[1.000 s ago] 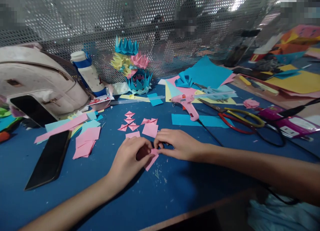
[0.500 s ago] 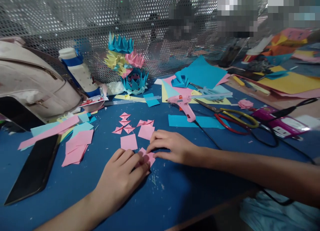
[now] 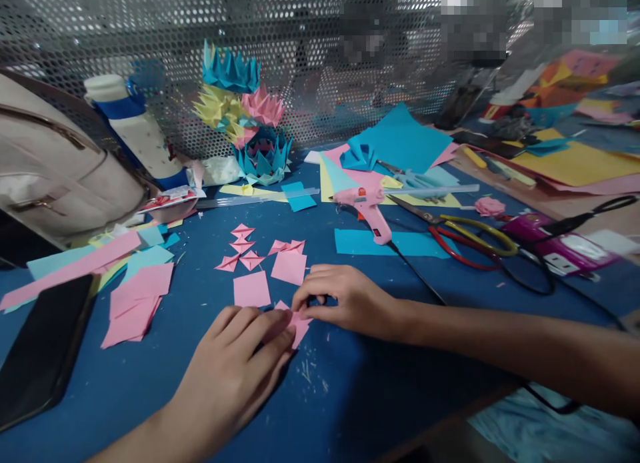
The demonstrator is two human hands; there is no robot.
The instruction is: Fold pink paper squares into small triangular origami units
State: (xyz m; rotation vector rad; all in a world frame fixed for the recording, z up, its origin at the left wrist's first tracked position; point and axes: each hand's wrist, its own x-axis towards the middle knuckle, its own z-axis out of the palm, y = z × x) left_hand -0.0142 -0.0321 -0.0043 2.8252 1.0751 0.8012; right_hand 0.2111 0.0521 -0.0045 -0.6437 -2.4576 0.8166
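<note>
Between my two hands a small piece of pink paper (image 3: 300, 329) lies on the blue table, partly covered by fingers. My left hand (image 3: 245, 356) is closed over its left side, with thumb and fingers on the paper. From the right, my right hand (image 3: 345, 299) pinches its upper edge with thumb and forefinger. Just beyond are a flat pink square (image 3: 251, 289) and another pink square (image 3: 289, 268). Several folded pink paper pieces (image 3: 243, 244) sit behind them. To the left rests a stack of pink paper squares (image 3: 137, 303).
A pink glue gun (image 3: 367, 206) with a black cord lies on a blue paper strip (image 3: 345, 241). Scissors (image 3: 465, 236) are to its right. Paper flowers (image 3: 260, 156) stand by the perforated metal screen (image 3: 310, 69). A bottle (image 3: 135, 129), bag (image 3: 60, 163) and phone (image 3: 45, 349) occupy the left.
My right thumb and forefinger have come together on the paper's upper edge. The view has shifted slightly, so the things on the left sit further left.
</note>
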